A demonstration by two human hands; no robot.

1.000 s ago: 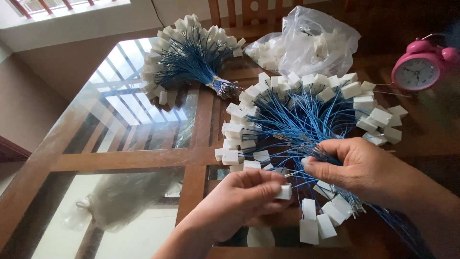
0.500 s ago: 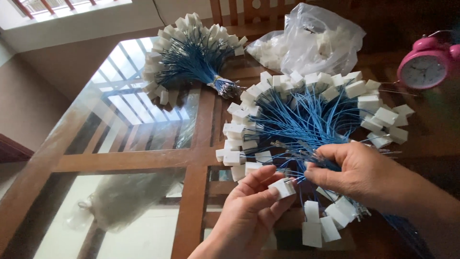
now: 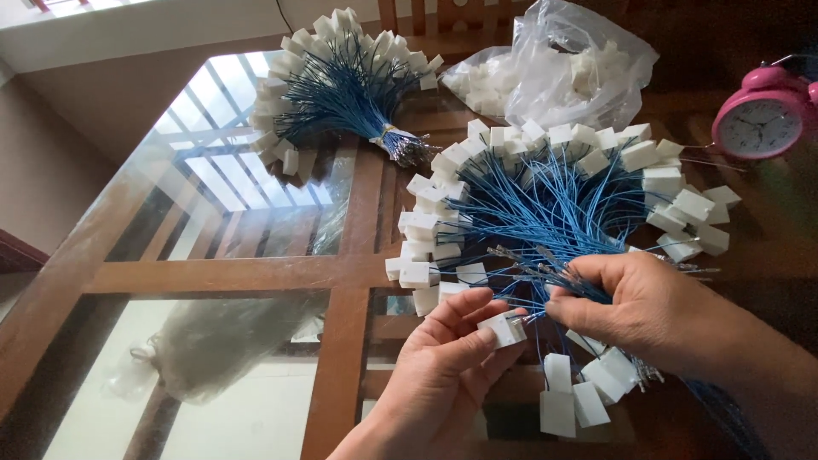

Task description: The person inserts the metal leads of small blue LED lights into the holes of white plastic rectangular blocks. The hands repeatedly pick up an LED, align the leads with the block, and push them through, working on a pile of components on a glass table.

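The person's left hand (image 3: 443,366) pinches a small white plastic block (image 3: 503,328) between thumb and fingertips, near the front edge of the glass-topped table (image 3: 221,273). The right hand (image 3: 656,311) is closed around a fistful of thin blue wires (image 3: 545,204), with one wire end pointed at the block, just touching it or very close; I cannot tell whether it has gone in.

It looks to me like the fitting step: one wire end being fed into one block. Getting it home calls for lining the fine metal tip with the opening in the block and holding the block steady while the other wires stay out of the way.

The loose fan of wires already carrying white blocks spreads out behind both hands, and a few blocks hang below the right hand. Farther off to the left lies a tied bundle (image 3: 341,85) of the same kind. A clear plastic bag (image 3: 562,68) of white blocks sits at the far side, and a pink alarm clock (image 3: 758,115) stands at the far right.
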